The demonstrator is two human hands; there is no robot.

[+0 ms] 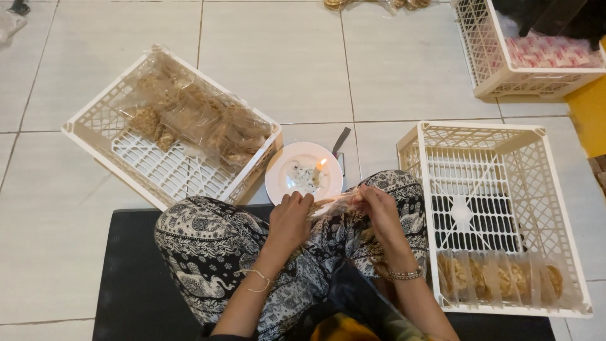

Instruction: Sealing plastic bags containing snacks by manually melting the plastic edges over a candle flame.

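My left hand [291,218] and my right hand [379,205] both grip a clear plastic snack packet [334,203], stretched between them over my patterned trousers. Just beyond it a lit candle [319,169] stands on a white plate [284,183] on the tiled floor. The packet's top edge lies close to the flame. Each wrist wears a thin bracelet.
A white lattice crate [101,120] on the left holds a heap of clear packets with brown snacks. A second crate [486,129] on the right has a row of packed snacks at its near end. A third crate [499,79] stands far right. I sit on a black mat [126,278].
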